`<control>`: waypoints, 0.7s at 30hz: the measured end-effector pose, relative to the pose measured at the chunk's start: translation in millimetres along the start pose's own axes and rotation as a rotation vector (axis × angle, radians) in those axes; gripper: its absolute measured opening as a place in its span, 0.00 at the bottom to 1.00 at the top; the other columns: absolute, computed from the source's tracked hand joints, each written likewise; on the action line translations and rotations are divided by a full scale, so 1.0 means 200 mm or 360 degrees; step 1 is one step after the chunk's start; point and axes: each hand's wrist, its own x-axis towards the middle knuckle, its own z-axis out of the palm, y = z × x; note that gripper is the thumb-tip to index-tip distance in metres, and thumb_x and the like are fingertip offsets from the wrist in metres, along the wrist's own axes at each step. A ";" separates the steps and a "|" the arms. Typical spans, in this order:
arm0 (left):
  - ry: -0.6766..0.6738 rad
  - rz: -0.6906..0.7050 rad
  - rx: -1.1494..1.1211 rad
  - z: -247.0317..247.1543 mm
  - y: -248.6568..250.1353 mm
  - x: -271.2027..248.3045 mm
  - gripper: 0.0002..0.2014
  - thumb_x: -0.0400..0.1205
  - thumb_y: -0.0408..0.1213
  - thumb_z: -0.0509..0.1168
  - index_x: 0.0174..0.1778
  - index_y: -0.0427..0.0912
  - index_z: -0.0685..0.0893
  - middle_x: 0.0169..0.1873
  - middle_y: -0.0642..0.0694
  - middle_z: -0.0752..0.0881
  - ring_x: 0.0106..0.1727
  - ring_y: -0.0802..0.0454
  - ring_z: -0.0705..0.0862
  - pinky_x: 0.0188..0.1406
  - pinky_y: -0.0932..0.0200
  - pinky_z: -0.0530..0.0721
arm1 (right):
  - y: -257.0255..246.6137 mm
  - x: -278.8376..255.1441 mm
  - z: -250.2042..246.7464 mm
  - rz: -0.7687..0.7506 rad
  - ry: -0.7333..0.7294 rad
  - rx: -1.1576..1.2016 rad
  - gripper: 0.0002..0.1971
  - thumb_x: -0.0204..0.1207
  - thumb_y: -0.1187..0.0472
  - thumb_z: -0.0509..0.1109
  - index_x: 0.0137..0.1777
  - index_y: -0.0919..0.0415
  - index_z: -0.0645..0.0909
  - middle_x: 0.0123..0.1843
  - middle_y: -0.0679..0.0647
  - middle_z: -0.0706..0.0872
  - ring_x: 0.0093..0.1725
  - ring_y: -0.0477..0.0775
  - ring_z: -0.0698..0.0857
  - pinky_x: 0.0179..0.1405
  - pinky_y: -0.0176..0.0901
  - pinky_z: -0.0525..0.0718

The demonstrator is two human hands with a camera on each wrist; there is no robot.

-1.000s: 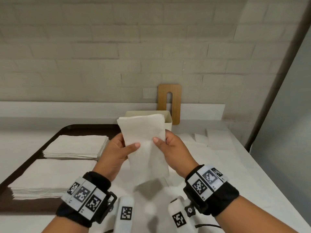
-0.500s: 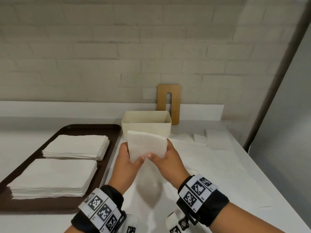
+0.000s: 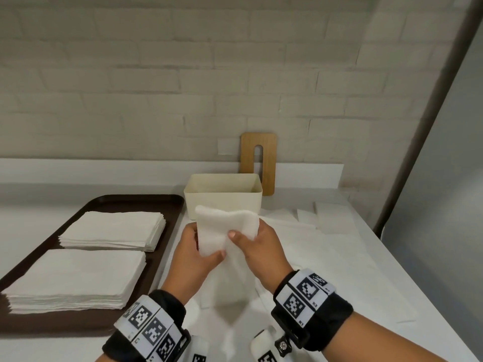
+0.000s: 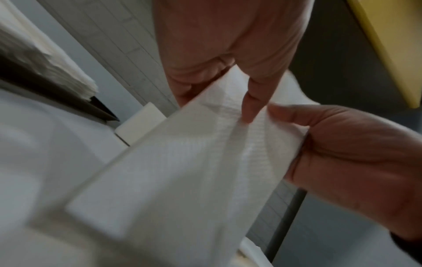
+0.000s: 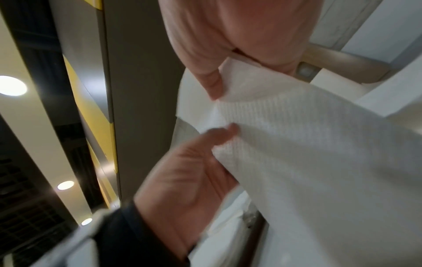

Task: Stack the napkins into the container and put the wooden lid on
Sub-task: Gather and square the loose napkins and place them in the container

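Both hands hold one white napkin (image 3: 224, 228) folded over, just in front of the cream container (image 3: 222, 199). My left hand (image 3: 194, 253) grips its lower left side with the thumb on the front. My right hand (image 3: 257, 241) pinches its right side, thumb on the front. In the left wrist view the napkin (image 4: 182, 171) hangs between the left hand (image 4: 228, 75) and the right hand (image 4: 347, 155). In the right wrist view the napkin (image 5: 308, 144) is pinched by my right hand (image 5: 219, 83). The container looks open and empty. The wooden lid (image 3: 258, 163) with a slot leans upright against the wall behind it.
A dark brown tray (image 3: 162, 202) at the left carries two stacks of white napkins (image 3: 112, 229) (image 3: 73, 279). Loose white sheets (image 3: 321, 218) lie on the white counter (image 3: 366, 270) to the right of the container. A grey panel rises at the far right.
The napkin, held upright and open a second ago, has been folded down into a shorter shape. Both hands lowered and moved closer together in front of the container.
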 end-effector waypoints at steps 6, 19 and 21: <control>-0.0297 -0.0235 0.0471 -0.12 -0.03 0.03 0.11 0.71 0.32 0.76 0.42 0.48 0.82 0.41 0.52 0.87 0.44 0.54 0.87 0.36 0.68 0.79 | -0.08 0.05 -0.12 -0.0095 0.0106 0.0138 0.13 0.72 0.72 0.71 0.40 0.50 0.79 0.42 0.50 0.86 0.44 0.53 0.85 0.48 0.50 0.85; 0.0030 -0.0518 -0.0259 -0.12 -0.15 0.04 0.17 0.70 0.16 0.63 0.44 0.43 0.78 0.44 0.39 0.82 0.42 0.45 0.80 0.35 0.56 0.77 | 0.28 0.01 -0.23 0.0485 0.0125 -0.0200 0.15 0.57 0.76 0.66 0.37 0.55 0.75 0.39 0.55 0.81 0.39 0.54 0.79 0.36 0.42 0.79; 0.0029 -0.0524 -0.0270 -0.10 -0.16 0.04 0.14 0.64 0.21 0.65 0.42 0.40 0.78 0.40 0.38 0.81 0.40 0.44 0.79 0.36 0.56 0.76 | 0.27 0.01 -0.22 0.0498 0.0159 -0.0159 0.12 0.52 0.71 0.63 0.34 0.56 0.75 0.35 0.54 0.80 0.36 0.54 0.78 0.35 0.43 0.76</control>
